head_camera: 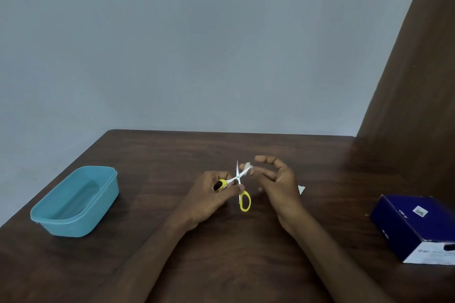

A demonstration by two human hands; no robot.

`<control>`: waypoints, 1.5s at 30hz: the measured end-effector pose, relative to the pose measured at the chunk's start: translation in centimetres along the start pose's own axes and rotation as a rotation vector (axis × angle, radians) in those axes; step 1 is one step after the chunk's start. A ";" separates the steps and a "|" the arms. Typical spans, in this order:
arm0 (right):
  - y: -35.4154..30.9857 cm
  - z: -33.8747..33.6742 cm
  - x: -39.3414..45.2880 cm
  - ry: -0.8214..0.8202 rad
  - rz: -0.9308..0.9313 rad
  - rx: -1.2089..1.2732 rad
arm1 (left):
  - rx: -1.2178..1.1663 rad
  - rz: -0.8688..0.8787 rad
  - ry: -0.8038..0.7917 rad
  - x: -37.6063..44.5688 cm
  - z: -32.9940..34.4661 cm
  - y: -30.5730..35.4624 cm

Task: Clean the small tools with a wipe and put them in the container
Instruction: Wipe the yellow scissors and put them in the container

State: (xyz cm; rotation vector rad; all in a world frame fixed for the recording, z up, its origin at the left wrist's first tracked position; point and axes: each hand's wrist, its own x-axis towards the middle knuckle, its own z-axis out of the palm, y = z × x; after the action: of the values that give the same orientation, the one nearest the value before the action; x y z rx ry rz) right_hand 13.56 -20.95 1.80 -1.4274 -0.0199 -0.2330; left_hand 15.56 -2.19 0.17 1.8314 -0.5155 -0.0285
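Observation:
Small scissors (238,177) with yellow handles and spread steel blades are held above the middle of the brown table (172,155). My left hand (211,194) grips one yellow handle loop; the other loop hangs below. My right hand (275,179) pinches a small white wipe (247,167) against the tip of one blade, with the other fingers spread. The teal plastic container (73,202) stands lidless at the table's left edge, well apart from both hands.
A dark blue cardboard box (416,226) lies at the right. A white scrap of paper (301,189) shows on the table behind my right hand. A brown curtain (406,81) hangs at the far right; a grey wall is behind.

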 end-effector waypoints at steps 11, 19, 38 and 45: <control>-0.1 -0.2 0.0 -0.190 0.009 0.039 | -0.074 -0.007 -0.100 -0.1 -0.2 0.2; 0.0 -0.5 1.2 0.124 0.015 0.389 | -0.076 -0.031 -0.069 -0.1 -0.2 0.0; 2.4 0.2 0.2 -0.154 -0.124 -0.226 | -0.179 -0.050 0.176 0.4 0.2 0.4; 2.0 -1.2 1.2 -0.098 -0.081 -0.242 | -0.089 -0.016 0.353 0.8 0.0 -0.5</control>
State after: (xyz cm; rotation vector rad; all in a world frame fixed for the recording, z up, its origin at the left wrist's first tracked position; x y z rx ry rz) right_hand 14.94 -22.09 -0.18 -1.6806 -0.1331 -0.2379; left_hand 16.42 -2.37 -0.09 1.7056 -0.2461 0.2529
